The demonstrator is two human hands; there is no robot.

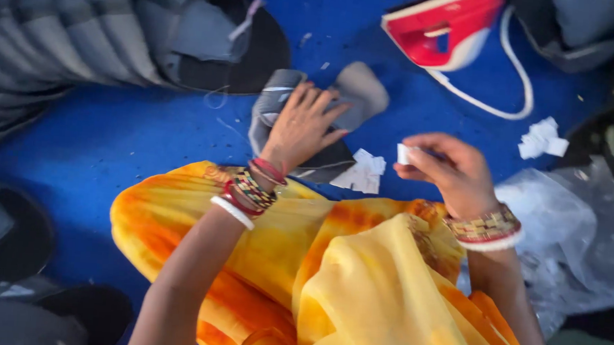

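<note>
L hand (301, 126) lies palm-down w/ fingers spread wide, pressing flat on a small folded grey fabric piece (358, 90) that sits on the bright blue cloth work surface (110, 139), roughly centre of view; the rounded grey end sticks out past the fingertips to the upper right, a darker edge shows below the palm. R hand (449, 170) hovers just right of that, fingers curled narrow, pinching a small white paper tag (404, 154) betw. thumb and forefinger, the tag sticking out on the hand's left side. Just below the fabric piece, betw. the two hands, lies a little heap of white paper tags (364, 172), touching the dark edge of the fabric. Both wrists carry bangles, red, white and patterned on the L, gold-patterned w/ white on the R. Yellow-orange draped garment (357, 282) covers the lap at bottom of view, under both forearms. Further out: second small cluster of white paper scraps (543, 139) to the right, well apart from the hands; crumpled clear plastic sheet (573, 231) at right edge beside the R forearm; red-and-white electric iron (447, 28) at top, tilted, its white cord (511, 85) looping down over the blue cloth. Upper left, a fanned stack of grey and black fabric pieces (81, 31), overlapping in rows; more dark rounded pieces (5, 232) at lower left, blurred.
</note>
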